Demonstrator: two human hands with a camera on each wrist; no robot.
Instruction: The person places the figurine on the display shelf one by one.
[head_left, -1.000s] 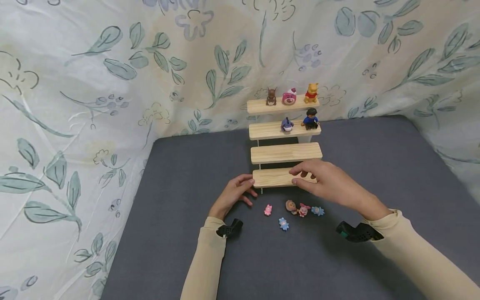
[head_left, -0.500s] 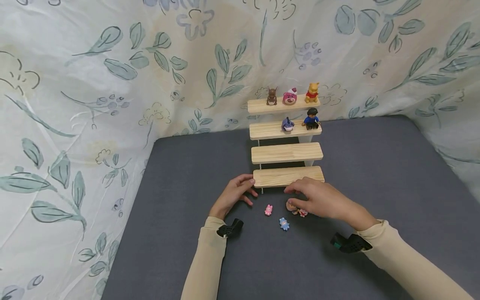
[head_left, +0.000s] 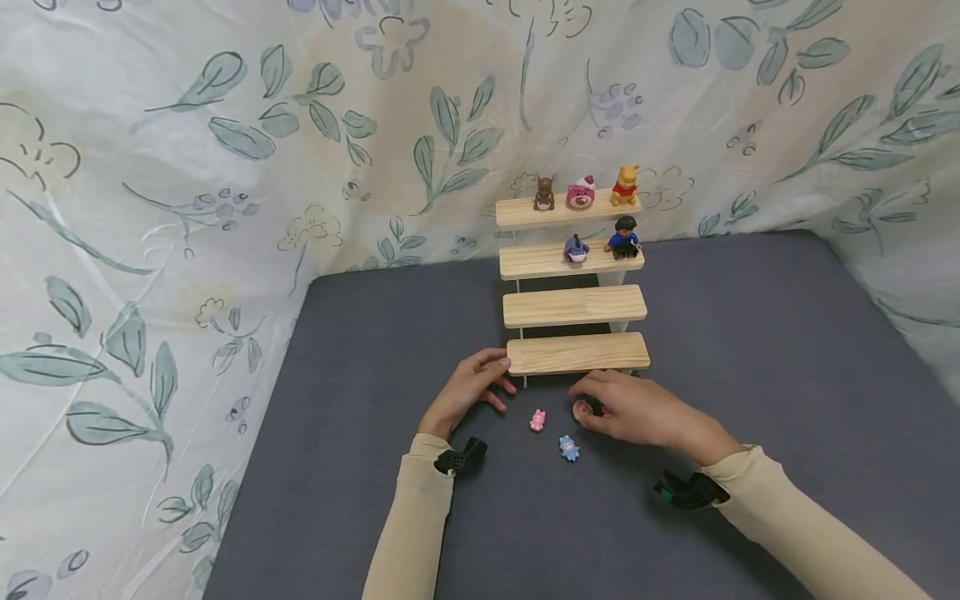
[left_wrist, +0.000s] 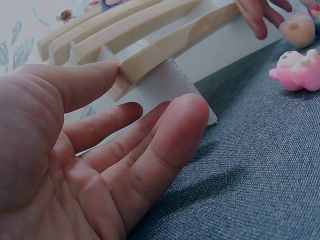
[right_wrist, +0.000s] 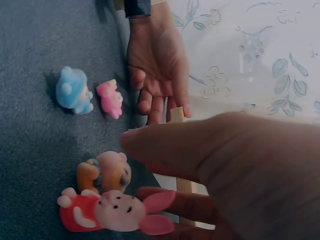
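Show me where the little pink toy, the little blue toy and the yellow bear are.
pink toy (head_left: pixel 536 419), head view, its body
blue toy (head_left: pixel 568 447), head view, its body
yellow bear (head_left: pixel 623 185), head view, its red shirt

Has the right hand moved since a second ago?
Yes. The right hand came down off the lowest pale wooden shelf toward the camera, onto the small figurines on the grey tabletop.
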